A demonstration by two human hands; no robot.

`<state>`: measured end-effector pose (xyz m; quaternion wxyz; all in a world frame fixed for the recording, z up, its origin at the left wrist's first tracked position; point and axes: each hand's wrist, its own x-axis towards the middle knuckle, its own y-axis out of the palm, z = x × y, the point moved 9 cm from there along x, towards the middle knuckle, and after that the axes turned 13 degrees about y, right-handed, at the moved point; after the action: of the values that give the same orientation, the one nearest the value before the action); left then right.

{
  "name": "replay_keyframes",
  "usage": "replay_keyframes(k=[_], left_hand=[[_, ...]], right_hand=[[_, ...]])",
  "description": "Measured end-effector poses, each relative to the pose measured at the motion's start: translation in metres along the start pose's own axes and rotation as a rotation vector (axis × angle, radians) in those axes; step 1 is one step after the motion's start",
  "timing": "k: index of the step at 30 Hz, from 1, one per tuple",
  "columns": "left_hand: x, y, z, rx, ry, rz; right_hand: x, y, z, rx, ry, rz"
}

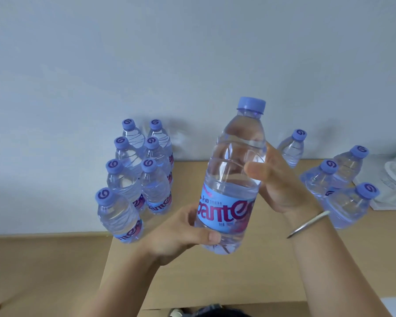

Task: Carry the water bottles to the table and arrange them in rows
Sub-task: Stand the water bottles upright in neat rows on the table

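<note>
A clear water bottle (234, 170) with a blue cap and blue label hangs in the air above the tan table (192, 271). My left hand (181, 234) grips its lower part, thumb across the base. My right hand (281, 181) lies against its right side with relaxed fingers; a silver bangle sits on that wrist. Several matching bottles (144, 170) stand in two rows at the table's back left. Another loose group of bottles (338, 179) stands at the back right.
A pale wall (192, 53) rises right behind the table. A white bag or packet (393, 179) lies at the far right edge. The table's left edge drops to a wooden floor (44, 271).
</note>
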<state>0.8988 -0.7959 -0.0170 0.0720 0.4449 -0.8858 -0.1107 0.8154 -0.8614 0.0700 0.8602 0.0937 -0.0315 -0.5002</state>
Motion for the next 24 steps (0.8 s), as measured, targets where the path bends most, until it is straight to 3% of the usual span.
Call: replay_keyframes(k=[3,10,20,24], left_hand=[[-0.009,-0.012,0.001,0.029,-0.003,-0.071],[-0.041,-0.05,0.006,0.305,0.036,-0.415],[-0.082,-0.087,0.035,0.403,-0.038,-0.634],[-0.088,-0.105,0.044,0.473,-0.068,-0.695]], right_hand=[[0.006,0.006,-0.006,-0.015,-0.016,0.002],[0.026,0.03,-0.031,-0.108,0.062,0.041],[0.056,0.072,-0.087,-0.399,0.283,0.19],[0.067,0.063,-0.107,-0.565,0.328,0.056]])
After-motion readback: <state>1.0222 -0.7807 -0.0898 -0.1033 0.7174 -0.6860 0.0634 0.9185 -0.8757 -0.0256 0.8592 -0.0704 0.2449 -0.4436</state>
